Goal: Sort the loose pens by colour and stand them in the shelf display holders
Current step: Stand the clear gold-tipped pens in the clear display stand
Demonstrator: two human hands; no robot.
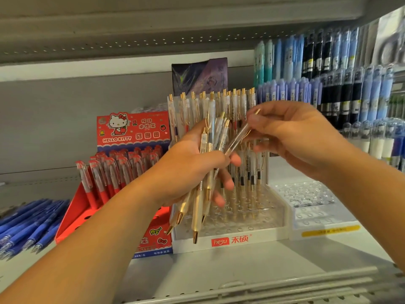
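We grip a bundle of gold-tipped pens (198, 207) in the left hand (188, 170), fingers curled round the barrels, directly in front of the clear display holder (230, 240). Also in front of the holder, our right hand (291, 132) pinches a single pen (237, 139), tilted, lower end beside the bundle. The holder carries matching pens (219, 102) upright.

Red Hello Kitty box (133, 128) — dark purple packet (199, 75)
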